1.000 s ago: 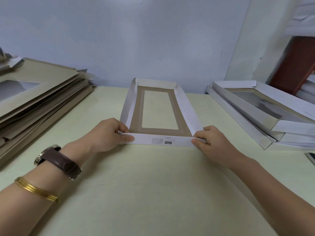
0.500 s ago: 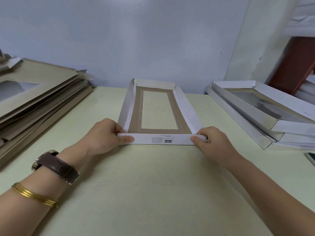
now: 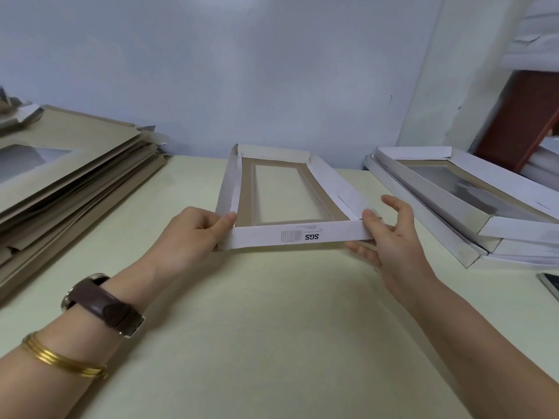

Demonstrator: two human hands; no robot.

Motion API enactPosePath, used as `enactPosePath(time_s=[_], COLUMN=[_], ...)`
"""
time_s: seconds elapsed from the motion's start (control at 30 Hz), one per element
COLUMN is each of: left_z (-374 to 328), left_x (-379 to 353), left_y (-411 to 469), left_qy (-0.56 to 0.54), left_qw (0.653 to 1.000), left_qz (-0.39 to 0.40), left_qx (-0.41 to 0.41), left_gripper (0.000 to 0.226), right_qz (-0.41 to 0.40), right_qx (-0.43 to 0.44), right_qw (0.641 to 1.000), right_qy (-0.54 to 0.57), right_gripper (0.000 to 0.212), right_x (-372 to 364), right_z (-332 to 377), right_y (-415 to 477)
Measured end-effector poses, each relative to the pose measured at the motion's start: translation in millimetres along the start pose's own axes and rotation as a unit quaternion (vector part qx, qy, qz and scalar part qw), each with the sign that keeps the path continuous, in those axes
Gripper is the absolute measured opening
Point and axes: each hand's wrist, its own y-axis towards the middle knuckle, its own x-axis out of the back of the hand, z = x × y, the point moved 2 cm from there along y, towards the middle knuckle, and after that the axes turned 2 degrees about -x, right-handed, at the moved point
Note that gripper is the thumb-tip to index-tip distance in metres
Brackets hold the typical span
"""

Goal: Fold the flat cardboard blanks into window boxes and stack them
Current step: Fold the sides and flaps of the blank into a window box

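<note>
A folded window box [image 3: 298,235] with white walls, brown inside and a clear window sits in the middle of the table, its near end raised off the surface. My left hand [image 3: 193,234] pinches its near left corner with thumb and fingers. At the near right corner my right hand [image 3: 388,237] holds the box, thumb on top of the wall and fingers underneath; the index finger points up, free. A stack of flat brown blanks [image 3: 72,179] lies at the left. At the right is a stack of folded white window boxes [image 3: 453,204].
The pale yellow table [image 3: 272,328] runs back to a light blue wall. A dark phone-like object [image 3: 552,284] lies at the right edge. Reddish-brown furniture [image 3: 523,116] stands behind the folded stack. I wear a brown watch and gold bangles on my left wrist.
The near end of the box has come up off the table. My right hand has turned, its fingers now under the corner. My left hand keeps its pinch.
</note>
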Motion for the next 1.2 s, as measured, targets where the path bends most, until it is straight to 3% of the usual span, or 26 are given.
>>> enactPosePath(time_s=[0.07, 0.17, 0.27, 0.37, 0.4, 0.53, 0.63, 0.8, 1.0, 1.2], left_z=[-0.9, -3.1, -4.9, -11.9, -15.5, -19.8, -16.6, -18.2, -15.6, -14.7], left_x=[-1.9, -4.9, -6.5, -9.0, -9.0, -6.4, -5.0, -3.3, -6.0, -9.7], left_y=[-1.5, -4.1, -8.2, -11.7, -12.6, -15.9, -14.5, -12.9, -14.2, -15.6], left_qy=[0.003, 0.012, -0.016, -0.070, -0.091, -0.138, -0.261, -0.375, -0.370, -0.379], left_qw=[1.000, 1.000, 0.999, 0.997, 0.996, 0.989, 0.960, 0.918, 0.920, 0.915], left_qz=[0.006, 0.018, 0.030, 0.011, -0.003, -0.033, -0.020, 0.041, 0.056, 0.058], left_qx=[-0.008, -0.017, -0.006, -0.012, -0.011, 0.034, 0.101, 0.123, 0.113, 0.130], left_gripper=[0.075, 0.066, 0.056, 0.015, 0.015, 0.068, 0.089, 0.040, 0.051, 0.047], right_qz=[0.007, 0.015, 0.002, -0.012, -0.015, -0.025, -0.031, -0.025, -0.046, 0.011], right_qx=[-0.069, -0.148, -0.142, -0.114, -0.107, -0.083, -0.068, -0.063, -0.130, -0.209], right_qw=[0.996, 0.981, 0.979, 0.980, 0.981, 0.984, 0.984, 0.982, 0.964, 0.948], right_qy=[0.062, 0.126, 0.147, 0.163, 0.161, 0.153, 0.159, 0.177, 0.228, 0.240], right_gripper=[0.053, 0.050, 0.025, 0.022, 0.023, 0.031, 0.026, 0.020, 0.018, 0.027], right_x=[-2.3, -5.4, -4.8, -3.9, -3.6, -2.0, -0.4, 0.6, 1.9, 1.8], right_z=[-0.5, -5.2, -7.6, -6.6, -5.5, -4.1, -3.9, -5.0, -4.3, -6.2], right_y=[1.1, 0.2, -2.2, -4.3, -5.1, -10.2, -11.4, -13.0, -16.7, -17.4])
